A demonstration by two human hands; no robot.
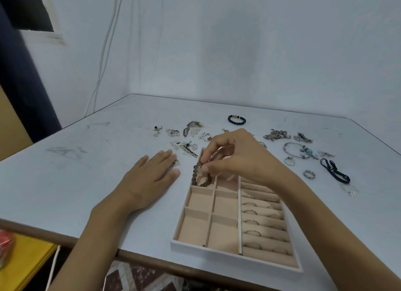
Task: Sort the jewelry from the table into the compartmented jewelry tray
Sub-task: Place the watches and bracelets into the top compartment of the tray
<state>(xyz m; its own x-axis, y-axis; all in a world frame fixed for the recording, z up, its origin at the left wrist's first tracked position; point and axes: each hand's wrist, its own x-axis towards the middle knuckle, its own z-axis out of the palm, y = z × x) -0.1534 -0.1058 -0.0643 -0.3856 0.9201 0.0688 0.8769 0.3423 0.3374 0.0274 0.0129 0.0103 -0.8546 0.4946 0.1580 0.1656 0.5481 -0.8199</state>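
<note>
Sorting under way: rings seated, one bracelet going in, most pieces left out

The white surface (108,160) carries nearly all the jewelry, spread in a loose band beyond the tray. The compartmented jewelry tray (217,251) sits at the near edge. Its open square compartments look bare except the far-left one, while the ring rolls on its right side hold several rings (251,221) pushed into the slots.

Of the hands, the right hand (238,156) hovers over the far end of the tray. Its thumb and forefinger pinch a brown bead bracelet (199,179), whose lower loop hangs into the far-left compartment; whether the beads rest on the lining I cannot tell. The left hand (149,178) lies flat on the surface just left of the tray, fingers straight, gripping nothing.

Pieces left to sort, by my reading:
- a silver bangle with a blue charm (295,149)
- a black cord (334,171)
- a black bead bracelet (236,119) at the far side
- tangled chains (276,134)
- two loose rings (309,174) to the right of the tray
- a scatter of small earrings and pendants (191,128) to the far left

So the ring section seems well started, the bracelet is the step in hand, and the bulk of the work remains.
</note>
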